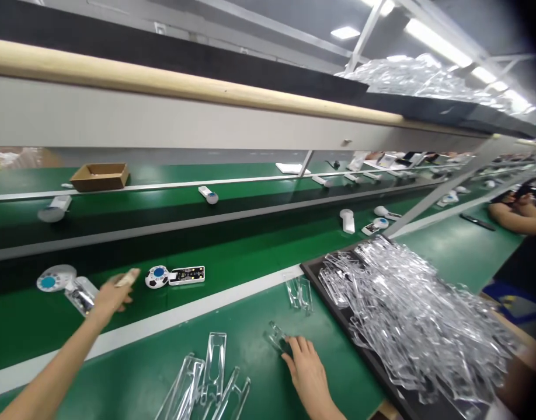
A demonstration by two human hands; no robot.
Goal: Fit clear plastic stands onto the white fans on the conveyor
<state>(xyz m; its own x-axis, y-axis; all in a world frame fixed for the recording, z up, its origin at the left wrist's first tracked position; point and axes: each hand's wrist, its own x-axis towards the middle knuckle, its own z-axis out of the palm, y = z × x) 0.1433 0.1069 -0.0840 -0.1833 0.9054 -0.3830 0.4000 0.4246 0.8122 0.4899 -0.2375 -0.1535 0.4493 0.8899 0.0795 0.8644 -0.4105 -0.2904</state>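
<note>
Now, two units flank the left hand (110, 298) at frame left: one ball-patterned unit (156, 277), one white unit (56, 276). Whether those fingers grip anything, I can't tell. Lower centre, the right hand (309, 373) has its fingers pinched on one clear piece (275, 334)! Two loose pieces (303, 294) lie just above, at least four in the bottom cluster (215, 361), countless more heaping one tray (338, 318) at right. Its dark rim bounds that side; a white strip (198, 307) edges the belt (250, 256). Open bench (257, 373) separates cluster and right hand.
</note>
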